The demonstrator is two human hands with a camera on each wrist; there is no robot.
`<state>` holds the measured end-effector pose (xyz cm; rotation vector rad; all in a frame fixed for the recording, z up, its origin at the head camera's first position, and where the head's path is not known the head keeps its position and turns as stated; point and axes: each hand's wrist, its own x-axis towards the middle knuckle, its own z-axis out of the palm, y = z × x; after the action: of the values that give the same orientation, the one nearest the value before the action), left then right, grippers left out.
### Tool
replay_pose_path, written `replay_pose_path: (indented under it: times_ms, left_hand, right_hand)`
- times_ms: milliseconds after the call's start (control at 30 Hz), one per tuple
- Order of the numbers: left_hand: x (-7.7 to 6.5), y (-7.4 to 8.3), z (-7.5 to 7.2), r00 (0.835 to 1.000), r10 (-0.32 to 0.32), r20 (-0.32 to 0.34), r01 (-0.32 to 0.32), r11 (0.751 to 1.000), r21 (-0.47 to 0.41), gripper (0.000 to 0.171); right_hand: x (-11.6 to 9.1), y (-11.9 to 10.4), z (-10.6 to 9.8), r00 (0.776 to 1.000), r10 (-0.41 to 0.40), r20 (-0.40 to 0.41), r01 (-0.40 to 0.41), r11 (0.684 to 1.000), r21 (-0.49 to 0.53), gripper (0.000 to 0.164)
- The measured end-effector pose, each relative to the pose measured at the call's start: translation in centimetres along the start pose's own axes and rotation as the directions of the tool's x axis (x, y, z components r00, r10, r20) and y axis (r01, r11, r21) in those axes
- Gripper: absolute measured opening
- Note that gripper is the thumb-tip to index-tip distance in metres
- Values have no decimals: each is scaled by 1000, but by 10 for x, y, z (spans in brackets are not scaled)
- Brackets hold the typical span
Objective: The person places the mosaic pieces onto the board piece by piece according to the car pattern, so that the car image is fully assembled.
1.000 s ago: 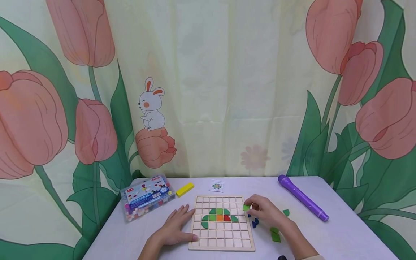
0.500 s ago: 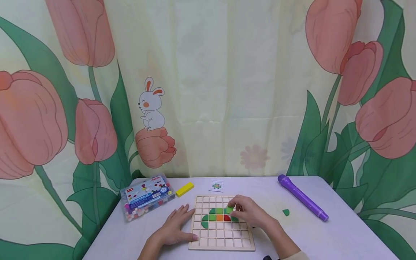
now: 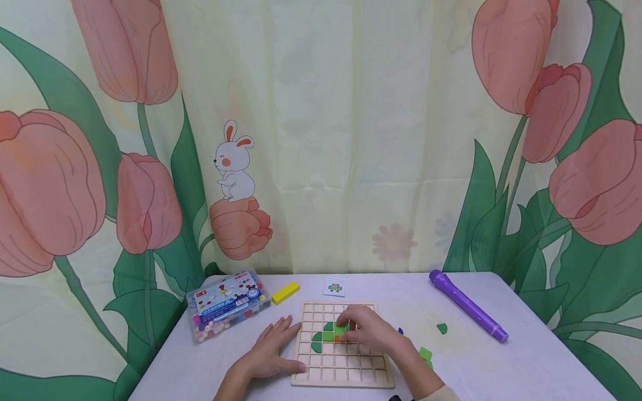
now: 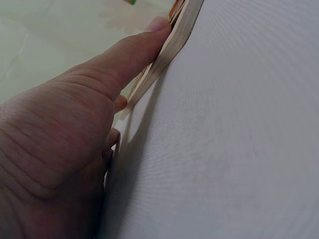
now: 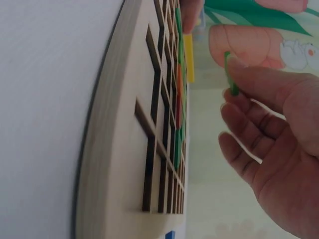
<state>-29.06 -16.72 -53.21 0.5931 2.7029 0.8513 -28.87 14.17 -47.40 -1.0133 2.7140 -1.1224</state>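
My right hand [image 3: 370, 329] pinches a light green square tile [image 5: 231, 73] between thumb and index finger, held above the wooden grid board [image 3: 346, 383]. In the right wrist view a gap shows between that tile and the board. Set in the grid are dark green rounded pieces [image 3: 317, 342], a light green square [image 3: 328, 336], an orange piece [image 5: 179, 78] and a red piece [image 5: 178, 110]. The right hand hides part of this pattern in the head view. My left hand [image 3: 271, 352] lies with fingers spread at the board's left side, its thumb [image 4: 158, 25] on the board's edge.
Right of the board lie light green tiles [image 3: 425, 353], a dark green piece [image 3: 442, 328], a blue piece [image 3: 400, 331] and a purple tube-shaped stick [image 3: 468, 306]. Behind it are a small pattern card [image 3: 334, 287], a yellow block [image 3: 286, 292] and a clear box of beads [image 3: 228, 303].
My right hand has carried the light green tile leftward from the board's right edge to over the coloured pattern. The left hand has stayed in place.
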Motion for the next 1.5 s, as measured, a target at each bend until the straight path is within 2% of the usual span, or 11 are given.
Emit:
replay_pose_path:
  times_ms: [200, 500, 733, 967, 1500]
  left_hand:
    - [0, -1, 2, 1000, 0, -1, 0, 1000, -1, 102]
    - [1, -2, 2, 1000, 2, -1, -2, 1000, 6, 101]
    - [1, -2, 1, 1000, 4, 3, -4, 1000, 7, 101]
    - [1, -3, 0, 1000, 17, 1, -17, 1000, 13, 100]
    - [2, -3, 1, 1000, 4, 3, -4, 1000, 16, 101]
  right_hand:
    - [4, -5, 7, 998, 53, -19, -53, 998, -29, 18]
    - [6, -8, 19, 992, 123, -7, -124, 991, -52, 20]
    - [7, -12, 27, 975, 224, 9, -224, 974, -44, 22]
    - [7, -12, 28, 977, 210, 20, -209, 976, -53, 20]
    - [5, -16, 34, 983, 175, 52, -170, 981, -99, 21]
